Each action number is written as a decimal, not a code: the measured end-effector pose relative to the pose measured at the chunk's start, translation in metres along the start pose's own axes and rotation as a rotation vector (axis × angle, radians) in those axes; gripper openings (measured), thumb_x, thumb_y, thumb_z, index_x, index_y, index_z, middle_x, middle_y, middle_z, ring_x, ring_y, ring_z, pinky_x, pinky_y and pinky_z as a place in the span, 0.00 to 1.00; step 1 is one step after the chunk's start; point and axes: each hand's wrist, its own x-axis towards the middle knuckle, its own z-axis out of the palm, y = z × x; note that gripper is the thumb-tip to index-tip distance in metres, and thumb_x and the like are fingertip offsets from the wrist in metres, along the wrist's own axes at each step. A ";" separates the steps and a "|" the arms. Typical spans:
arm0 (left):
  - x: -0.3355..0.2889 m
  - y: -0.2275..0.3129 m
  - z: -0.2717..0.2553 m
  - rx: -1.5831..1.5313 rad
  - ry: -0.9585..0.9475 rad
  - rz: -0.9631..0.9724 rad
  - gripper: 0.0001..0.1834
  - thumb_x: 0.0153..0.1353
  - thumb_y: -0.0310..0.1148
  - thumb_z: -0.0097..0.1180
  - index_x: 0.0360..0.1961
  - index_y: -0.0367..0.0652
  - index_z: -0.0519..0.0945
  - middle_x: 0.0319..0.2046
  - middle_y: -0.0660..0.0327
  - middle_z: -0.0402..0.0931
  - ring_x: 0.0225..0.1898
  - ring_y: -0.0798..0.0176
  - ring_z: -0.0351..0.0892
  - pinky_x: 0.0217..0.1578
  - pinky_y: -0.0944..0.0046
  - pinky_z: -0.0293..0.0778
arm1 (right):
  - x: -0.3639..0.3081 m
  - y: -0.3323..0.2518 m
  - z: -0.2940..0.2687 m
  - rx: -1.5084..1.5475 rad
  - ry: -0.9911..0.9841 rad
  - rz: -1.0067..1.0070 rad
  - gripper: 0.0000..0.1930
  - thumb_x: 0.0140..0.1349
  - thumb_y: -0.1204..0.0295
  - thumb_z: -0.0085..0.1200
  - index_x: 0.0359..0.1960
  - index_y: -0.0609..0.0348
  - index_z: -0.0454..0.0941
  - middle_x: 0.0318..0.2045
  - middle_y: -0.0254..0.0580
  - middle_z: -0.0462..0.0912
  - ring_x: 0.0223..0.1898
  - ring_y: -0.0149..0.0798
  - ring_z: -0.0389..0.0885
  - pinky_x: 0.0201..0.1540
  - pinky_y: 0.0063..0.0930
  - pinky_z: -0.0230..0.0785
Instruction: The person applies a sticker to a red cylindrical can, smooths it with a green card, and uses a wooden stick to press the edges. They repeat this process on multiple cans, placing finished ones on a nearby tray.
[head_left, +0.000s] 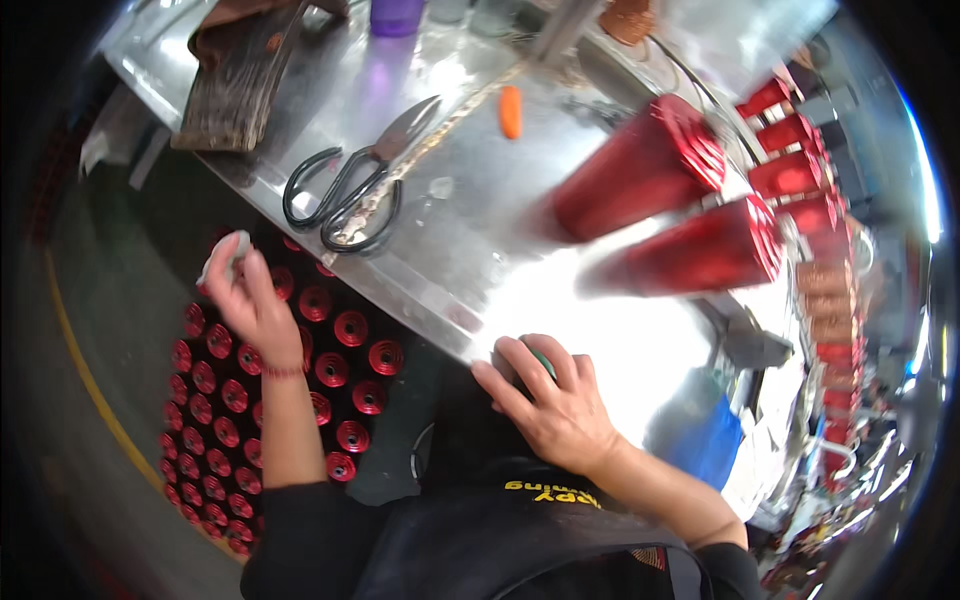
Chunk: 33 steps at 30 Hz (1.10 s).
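My left hand (256, 308), with a red bracelet at its wrist, reaches out past the left table edge, above rows of red round-topped pieces (331, 369). Its fingers are curled at a pale, rounded thing (228, 250) whose kind I cannot make out. At the front table edge my right hand (552, 402) is closed around a small dark thing with a green edge (543, 362), mostly hidden by the fingers. Two shiny red tapered metal cylinders (640, 172) (690, 252) stand on the metal table (455, 215), beyond my right hand.
Black-handled scissors (360, 195) lie near the left table edge. An orange piece (511, 112), a worn wooden block (240, 100) and a purple container (397, 16) are farther back. Red and copper-coloured cylinders (795, 172) line the right side. Blue material (705, 440) lies at right.
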 end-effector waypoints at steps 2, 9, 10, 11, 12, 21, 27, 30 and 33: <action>0.003 0.092 0.014 -0.266 -0.118 0.236 0.17 0.69 0.19 0.45 0.58 0.30 0.71 0.53 0.50 0.76 0.49 0.64 0.76 0.50 0.62 0.75 | -0.002 -0.001 -0.002 0.019 0.032 0.003 0.31 0.53 0.63 0.66 0.62 0.44 0.76 0.61 0.39 0.73 0.59 0.45 0.71 0.44 0.40 0.66; -0.022 0.252 0.234 -0.460 -0.827 0.283 0.28 0.69 0.42 0.60 0.62 0.34 0.73 0.56 0.50 0.78 0.55 0.55 0.80 0.58 0.58 0.74 | -0.056 -0.013 -0.042 0.294 0.054 -0.257 0.18 0.60 0.70 0.56 0.53 0.55 0.79 0.67 0.46 0.70 0.68 0.50 0.67 0.49 0.41 0.68; -0.030 0.253 0.268 -0.328 -0.807 0.407 0.31 0.67 0.46 0.62 0.63 0.36 0.72 0.57 0.49 0.77 0.55 0.53 0.80 0.58 0.57 0.74 | -0.075 -0.013 -0.053 0.337 0.057 -0.271 0.18 0.59 0.72 0.57 0.53 0.55 0.79 0.67 0.47 0.70 0.69 0.51 0.67 0.51 0.41 0.68; -0.041 0.249 0.296 -0.235 -0.784 0.419 0.30 0.66 0.49 0.62 0.60 0.36 0.75 0.55 0.49 0.79 0.53 0.52 0.81 0.56 0.57 0.75 | -0.094 -0.012 -0.065 0.380 0.105 -0.223 0.19 0.57 0.74 0.58 0.53 0.56 0.79 0.66 0.48 0.71 0.68 0.52 0.68 0.53 0.42 0.69; -0.041 0.243 0.306 -0.120 -0.744 0.433 0.30 0.64 0.51 0.63 0.57 0.37 0.78 0.53 0.49 0.81 0.52 0.51 0.82 0.54 0.56 0.76 | -0.111 -0.010 -0.077 0.431 0.151 -0.200 0.20 0.55 0.76 0.60 0.52 0.56 0.80 0.65 0.50 0.72 0.67 0.54 0.69 0.55 0.43 0.70; -0.049 0.236 0.299 -0.272 -0.605 0.219 0.23 0.65 0.50 0.62 0.42 0.36 0.86 0.36 0.53 0.86 0.40 0.55 0.86 0.44 0.60 0.79 | -0.270 0.049 -0.095 0.475 0.788 0.299 0.23 0.57 0.95 0.48 0.53 0.64 0.78 0.62 0.55 0.76 0.67 0.56 0.71 0.69 0.42 0.62; -0.061 0.344 0.268 -0.991 -1.198 -0.346 0.20 0.76 0.44 0.49 0.50 0.36 0.81 0.39 0.56 0.86 0.39 0.62 0.87 0.42 0.61 0.84 | -0.297 0.068 -0.103 0.248 0.824 0.394 0.43 0.51 0.80 0.70 0.71 0.57 0.65 0.68 0.54 0.67 0.68 0.56 0.68 0.68 0.44 0.65; -0.124 0.362 0.290 -1.108 -1.653 -0.768 0.15 0.76 0.41 0.50 0.48 0.40 0.81 0.42 0.59 0.86 0.40 0.67 0.86 0.44 0.64 0.84 | -0.308 0.063 -0.106 0.204 0.749 0.406 0.51 0.43 0.75 0.76 0.73 0.55 0.62 0.70 0.59 0.62 0.69 0.62 0.66 0.67 0.47 0.67; -0.207 0.344 0.329 -1.092 -1.742 -1.242 0.14 0.75 0.39 0.52 0.43 0.38 0.80 0.36 0.60 0.85 0.35 0.68 0.86 0.40 0.66 0.84 | -0.321 0.060 -0.085 0.180 0.752 0.460 0.50 0.44 0.76 0.75 0.72 0.62 0.62 0.69 0.61 0.64 0.68 0.62 0.66 0.67 0.48 0.65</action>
